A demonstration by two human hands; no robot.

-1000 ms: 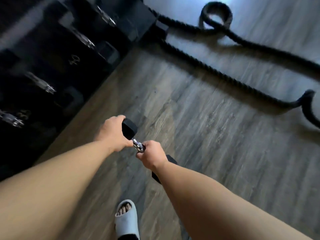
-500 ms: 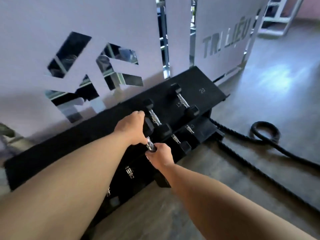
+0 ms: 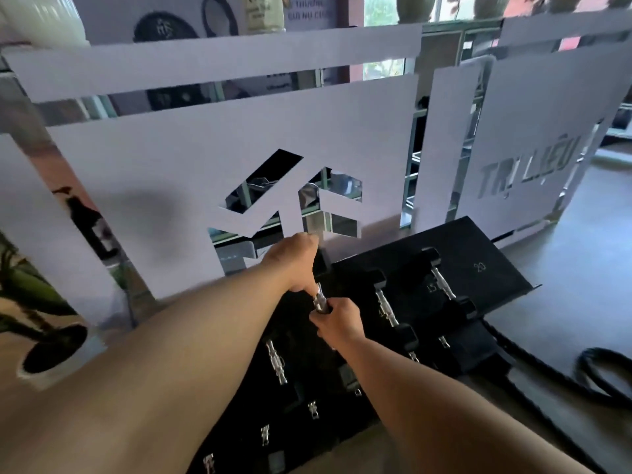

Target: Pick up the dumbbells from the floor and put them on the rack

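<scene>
A black hex dumbbell [image 3: 319,297] with a chrome handle hangs over the top shelf of the black rack [image 3: 492,248]. My left hand [image 3: 294,265] wraps its far head. My right hand [image 3: 337,319] grips the near part of the handle; the near head is hidden under my hand and forearm. Two more dumbbells lie on the top shelf to the right: one [image 3: 386,307] close by, another [image 3: 444,285] beside the number 20. Several dumbbells [image 3: 276,360] rest on the lower tiers.
A white partition [image 3: 171,172] with cut-out shapes stands right behind the rack. A thick black rope [image 3: 595,374] loops over the wooden floor [image 3: 564,313] to the right. A potted plant [image 3: 24,292] stands at the far left.
I have carried the dumbbell from above the floor up to the rack. Both hands kept their hold and now hover over the top shelf, closer to the partition.
</scene>
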